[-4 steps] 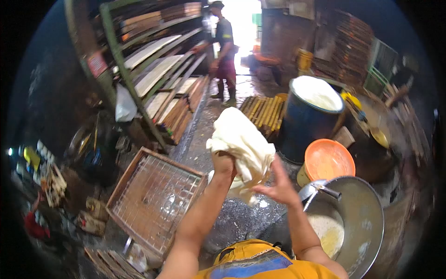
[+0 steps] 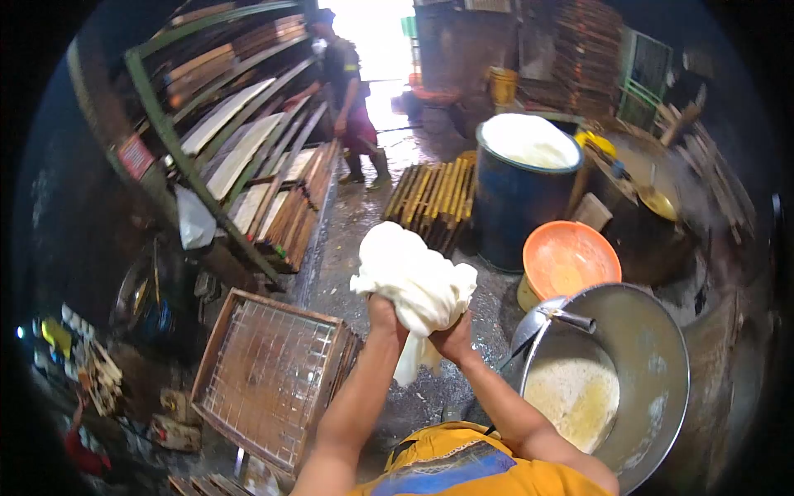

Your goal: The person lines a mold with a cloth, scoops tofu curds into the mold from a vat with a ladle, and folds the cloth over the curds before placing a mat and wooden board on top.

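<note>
A bunched white cloth is held up in front of me at the middle of the head view. My left hand grips its lower left side, and my right hand closes on its lower right. The cloth hides most of my fingertips. A pale tail of it hangs below, between my wrists. To the right of my right arm is a large metal pot with cloudy liquid at its bottom. A metal scoop or pan with a dark handle rests at the pot's rim.
An orange basin and a blue drum stand ahead right. Wooden frames with wire mesh lie at left. Yellow slats are on the wet floor. A co-worker stands by the green rack. A wok is far right.
My right hand has gone from spread fingers beside the cloth to holding it. The cloth is now more gathered and sits lower. The whole view has shifted slightly.
</note>
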Action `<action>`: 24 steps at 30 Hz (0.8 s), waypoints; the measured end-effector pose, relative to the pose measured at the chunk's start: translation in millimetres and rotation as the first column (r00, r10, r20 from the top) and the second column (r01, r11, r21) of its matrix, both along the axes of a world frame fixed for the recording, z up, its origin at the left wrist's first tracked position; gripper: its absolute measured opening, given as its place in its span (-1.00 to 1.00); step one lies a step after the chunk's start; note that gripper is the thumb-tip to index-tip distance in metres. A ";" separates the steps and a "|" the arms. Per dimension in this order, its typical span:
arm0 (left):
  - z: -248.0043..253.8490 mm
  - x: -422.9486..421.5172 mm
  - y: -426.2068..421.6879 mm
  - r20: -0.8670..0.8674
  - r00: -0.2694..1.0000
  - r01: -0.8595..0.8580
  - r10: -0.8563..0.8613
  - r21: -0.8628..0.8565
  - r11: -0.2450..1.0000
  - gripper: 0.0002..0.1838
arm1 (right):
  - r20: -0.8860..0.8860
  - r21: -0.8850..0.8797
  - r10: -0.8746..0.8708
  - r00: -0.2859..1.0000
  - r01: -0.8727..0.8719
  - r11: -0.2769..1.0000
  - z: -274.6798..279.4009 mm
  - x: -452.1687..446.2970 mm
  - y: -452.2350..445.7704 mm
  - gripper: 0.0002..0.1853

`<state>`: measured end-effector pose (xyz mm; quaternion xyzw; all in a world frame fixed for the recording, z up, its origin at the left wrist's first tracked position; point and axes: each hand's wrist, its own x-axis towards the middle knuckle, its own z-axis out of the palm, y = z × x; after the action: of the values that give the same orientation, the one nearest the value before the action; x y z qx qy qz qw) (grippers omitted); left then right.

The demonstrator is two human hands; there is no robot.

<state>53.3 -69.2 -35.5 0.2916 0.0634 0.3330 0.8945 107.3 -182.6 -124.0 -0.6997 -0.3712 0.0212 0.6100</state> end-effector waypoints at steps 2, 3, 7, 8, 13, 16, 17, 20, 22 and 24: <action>-25.3 -14.6 -5.6 -0.054 0.994 0.086 -0.092 -0.095 0.992 -0.46 | 0.138 -0.071 -0.150 0.979 0.161 0.984 -38.5 2.7 0.9 -0.32; -49.7 -20.9 0.7 -0.087 0.989 0.109 -0.122 -0.140 0.984 -0.43 | 0.202 -0.041 -0.181 0.963 0.193 0.980 -35.1 7.5 -2.6 -0.36; -119.3 -48.0 60.1 -0.346 0.908 0.210 -0.237 -0.114 0.971 -0.41 | 0.139 0.005 -0.120 0.983 0.120 0.993 -20.3 20.6 -14.3 -0.48; -122.0 -54.3 67.9 -0.494 0.844 0.280 -0.209 0.074 0.957 -0.38 | 0.043 0.059 -0.099 0.994 0.096 0.994 6.4 21.7 -16.9 -0.56; -144.7 -102.2 70.2 -0.786 0.576 0.506 0.224 0.558 0.657 0.17 | 0.120 -0.254 0.088 0.989 -0.055 0.966 72.4 12.8 -0.8 -0.65; -119.3 -80.3 36.6 -0.455 0.855 0.277 0.249 0.806 0.522 0.02 | 0.199 -0.307 0.167 0.966 -0.100 0.946 72.9 -4.1 30.2 -0.67; -124.7 -74.2 23.3 -0.388 0.888 0.222 0.247 0.832 0.508 -0.05 | 0.243 -0.300 0.194 0.951 -0.117 0.947 79.5 -13.6 31.0 -0.68; -143.9 -59.9 27.0 -0.331 0.933 0.160 0.140 0.732 0.662 -0.48 | 0.186 -0.202 0.040 0.982 -0.001 0.979 78.3 -35.5 57.0 -0.46; -162.2 -59.7 61.4 -0.375 0.916 0.232 0.145 0.788 0.570 -0.53 | 0.130 -0.264 0.172 0.977 -0.133 0.955 76.4 -31.3 62.8 -0.36; -155.3 -56.1 71.8 -0.308 0.950 0.234 -0.061 0.563 0.793 -0.46 | 0.010 -0.265 0.415 0.910 -0.398 0.878 84.8 -13.9 54.0 -0.28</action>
<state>-2.7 2.6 -190.8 0.6034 0.0560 0.2211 0.7641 93.4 -128.6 -39.2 -0.6793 -0.5241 0.1734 0.4835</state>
